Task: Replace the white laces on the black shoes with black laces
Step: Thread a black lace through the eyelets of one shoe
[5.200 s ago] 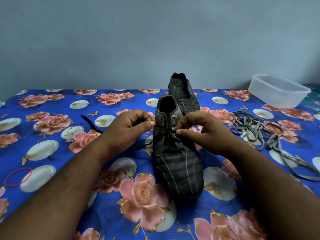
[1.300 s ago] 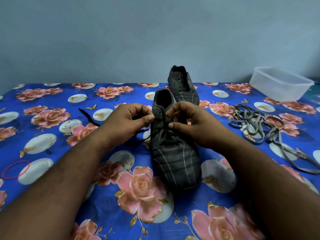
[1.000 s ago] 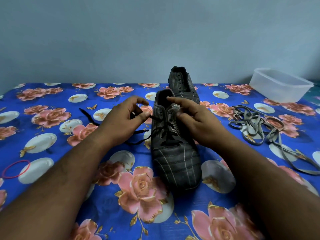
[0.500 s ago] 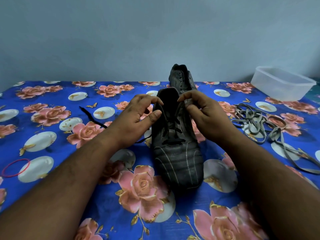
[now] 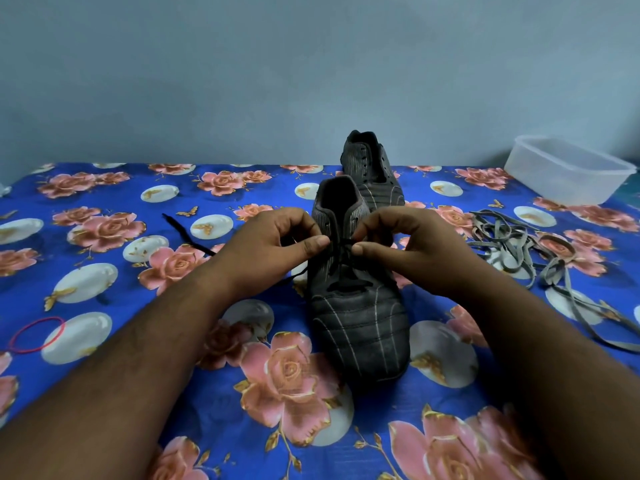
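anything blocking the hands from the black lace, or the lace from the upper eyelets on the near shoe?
Nothing visible. The left hand and right hand both already pinch the black lace over the near shoe. The upper eyelets sit right under the fingers; the white laces lie off to the right, clear of the shoe.

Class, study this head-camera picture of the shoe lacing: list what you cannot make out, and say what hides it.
- How far the black lace is threaded on the near shoe: the left hand and right hand cover its upper eyelets.
- The far shoe's toe: the near shoe hides it.
- The removed laces' far end: cut off by the right edge.
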A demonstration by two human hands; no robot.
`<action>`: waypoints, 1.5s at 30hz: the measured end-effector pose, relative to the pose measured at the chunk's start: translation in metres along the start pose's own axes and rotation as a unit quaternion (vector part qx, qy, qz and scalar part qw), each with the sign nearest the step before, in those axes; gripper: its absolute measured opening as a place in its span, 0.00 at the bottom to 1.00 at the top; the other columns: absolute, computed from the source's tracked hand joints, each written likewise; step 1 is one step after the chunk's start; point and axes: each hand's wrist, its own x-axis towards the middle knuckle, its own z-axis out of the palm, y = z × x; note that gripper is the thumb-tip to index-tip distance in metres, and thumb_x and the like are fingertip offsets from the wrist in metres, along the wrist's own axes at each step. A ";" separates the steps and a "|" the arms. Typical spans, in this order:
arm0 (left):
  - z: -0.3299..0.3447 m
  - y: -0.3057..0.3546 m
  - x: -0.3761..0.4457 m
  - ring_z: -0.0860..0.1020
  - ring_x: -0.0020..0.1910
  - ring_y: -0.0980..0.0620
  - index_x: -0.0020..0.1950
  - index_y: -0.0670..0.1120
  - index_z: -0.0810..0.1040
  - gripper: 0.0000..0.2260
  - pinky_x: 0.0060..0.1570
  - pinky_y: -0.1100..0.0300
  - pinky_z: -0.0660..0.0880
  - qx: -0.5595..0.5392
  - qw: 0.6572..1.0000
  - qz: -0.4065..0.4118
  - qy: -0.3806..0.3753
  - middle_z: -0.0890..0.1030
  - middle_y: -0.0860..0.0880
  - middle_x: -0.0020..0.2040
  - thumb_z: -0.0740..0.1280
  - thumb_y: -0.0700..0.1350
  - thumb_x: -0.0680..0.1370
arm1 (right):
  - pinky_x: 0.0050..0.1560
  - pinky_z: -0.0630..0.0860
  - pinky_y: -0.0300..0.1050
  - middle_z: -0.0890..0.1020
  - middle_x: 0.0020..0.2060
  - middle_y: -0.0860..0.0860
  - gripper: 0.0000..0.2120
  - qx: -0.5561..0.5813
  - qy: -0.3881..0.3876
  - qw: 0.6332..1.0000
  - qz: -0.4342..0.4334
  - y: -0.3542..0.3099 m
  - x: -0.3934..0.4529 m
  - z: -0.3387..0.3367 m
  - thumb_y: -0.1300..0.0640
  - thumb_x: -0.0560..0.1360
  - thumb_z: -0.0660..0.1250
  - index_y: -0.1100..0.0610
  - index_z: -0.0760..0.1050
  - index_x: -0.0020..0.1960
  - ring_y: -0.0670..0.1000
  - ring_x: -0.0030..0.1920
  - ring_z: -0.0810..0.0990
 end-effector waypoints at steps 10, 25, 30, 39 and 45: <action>-0.001 0.004 -0.001 0.75 0.35 0.51 0.47 0.46 0.80 0.06 0.39 0.48 0.75 -0.010 1.000 -0.001 -0.002 0.81 0.40 0.39 0.71 0.47 0.79 | 0.43 0.75 0.46 0.83 0.36 0.55 0.03 0.039 -0.001 0.999 0.025 -0.002 0.001 0.004 0.59 0.76 0.74 0.53 0.81 0.45 0.46 0.35 0.77; -0.002 0.019 -0.004 0.58 0.22 0.57 0.47 0.39 0.84 0.17 0.26 0.62 0.58 -0.147 0.965 -0.216 -0.012 0.63 0.54 0.23 0.69 0.54 0.79 | 0.38 0.68 0.36 0.76 0.31 0.40 0.05 -0.131 0.082 0.987 -0.038 -0.013 0.006 0.015 0.55 0.72 0.76 0.48 0.80 0.41 0.41 0.34 0.75; -0.004 0.020 -0.005 0.60 0.22 0.57 0.44 0.46 0.84 0.09 0.27 0.61 0.59 -0.177 0.958 -0.226 -0.008 0.66 0.56 0.23 0.72 0.51 0.77 | 0.39 0.70 0.37 0.80 0.37 0.41 0.01 -0.137 0.056 0.986 -0.076 -0.012 0.006 0.016 0.55 0.72 0.74 0.52 0.82 0.43 0.37 0.37 0.75; -0.003 0.024 -0.004 0.69 0.22 0.65 0.45 0.42 0.82 0.06 0.25 0.74 0.64 -0.128 0.976 -0.175 0.004 0.73 0.60 0.22 0.72 0.44 0.78 | 0.44 0.76 0.32 0.85 0.38 0.41 0.05 0.006 0.026 0.997 0.072 -0.013 0.008 0.021 0.56 0.79 0.70 0.48 0.84 0.49 0.36 0.41 0.81; -0.004 0.024 -0.004 0.72 0.23 0.67 0.48 0.36 0.83 0.04 0.28 0.78 0.64 -0.125 0.983 -0.136 0.020 0.77 0.60 0.27 0.71 0.38 0.78 | 0.50 0.82 0.53 0.87 0.41 0.51 0.08 0.040 -0.046 0.991 0.116 -0.014 0.011 0.024 0.58 0.82 0.66 0.54 0.84 0.48 0.46 0.42 0.82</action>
